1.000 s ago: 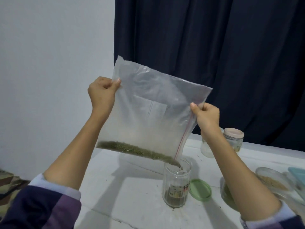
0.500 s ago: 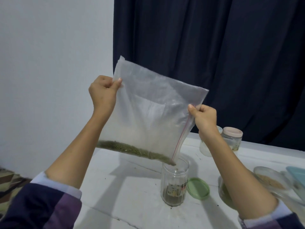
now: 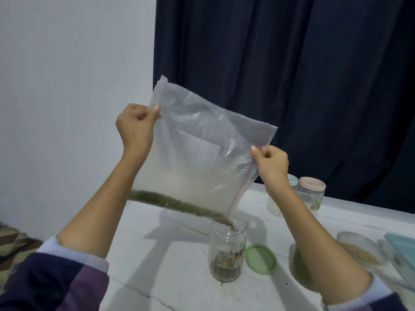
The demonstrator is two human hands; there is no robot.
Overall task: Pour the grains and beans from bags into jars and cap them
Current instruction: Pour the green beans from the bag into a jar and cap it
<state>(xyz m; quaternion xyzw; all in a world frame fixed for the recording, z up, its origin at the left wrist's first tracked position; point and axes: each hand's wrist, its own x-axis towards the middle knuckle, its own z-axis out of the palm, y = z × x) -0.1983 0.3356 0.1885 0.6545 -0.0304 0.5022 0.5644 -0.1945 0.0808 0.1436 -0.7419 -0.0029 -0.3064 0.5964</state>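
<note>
Both arms raised, left hand point(image 3: 134, 129) and right hand point(image 3: 272, 163) each pinch the tilted bag point(image 3: 202, 158) by an edge, its low corner spilling beans point(image 3: 177, 202) into the jar point(image 3: 226, 250) on the table point(image 3: 170, 254).

A plain white wall point(image 3: 67, 86) meets a dark navy curtain point(image 3: 292, 75). A white desk point(image 3: 170, 254) stands before them. A patterned rug point(image 3: 11, 243) lies at left.

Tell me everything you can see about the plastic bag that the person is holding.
The plastic bag is large, clear and slightly cloudy, with a red zip line along its open edge. It is held up in the air and tilted, its lowest corner just over the open glass jar. The left hand pinches one upper edge and the right hand pinches the zip edge. A thin band of green beans lies along its lower side, spilling into the jar.
</note>
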